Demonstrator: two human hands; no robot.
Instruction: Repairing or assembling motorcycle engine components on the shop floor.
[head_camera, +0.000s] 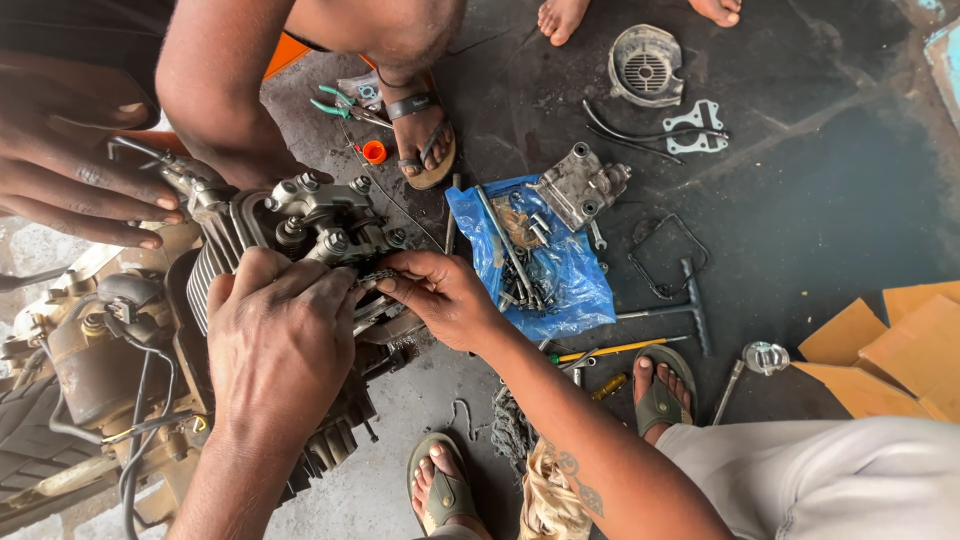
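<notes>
The engine (200, 330) fills the left of the view, a finned block with black hoses down its side and the bare cylinder head (325, 225) on top, its rocker arms and bolt heads showing. The left hand (280, 340) lies palm down over the block just below the cylinder head, fingers curled over the edge nearest the right hand; whether it clasps anything under the palm cannot be told. The right hand (445, 295) comes in from the other side, thumb and fingertips pinched narrowly on a bit of metal chain (375, 277) at the side of the cylinder head (the chain itself is small and partly hidden by the fingers). So the chain sits right at the right fingertips, touching the tips of the left fingers, with the cylinder head directly above the pinch.

Another person's hand (85, 190) rests with spread fingers on the far side of the engine, beyond the left hand, well apart from the pinch.

Beyond the right wrist, just beside it, lies a blue plastic bag (575, 290) spread open with bolts and rods on it, and a grey metal casting (580, 185) at its far edge. Farther out from the right hand lie pieces of cardboard (890, 350), a T-handle wrench (690, 310) and a yellow-handled screwdriver (610, 350). Above the cylinder head, near a sandalled foot, lie green-handled pliers (345, 105) and a small orange cap (374, 152).
</notes>
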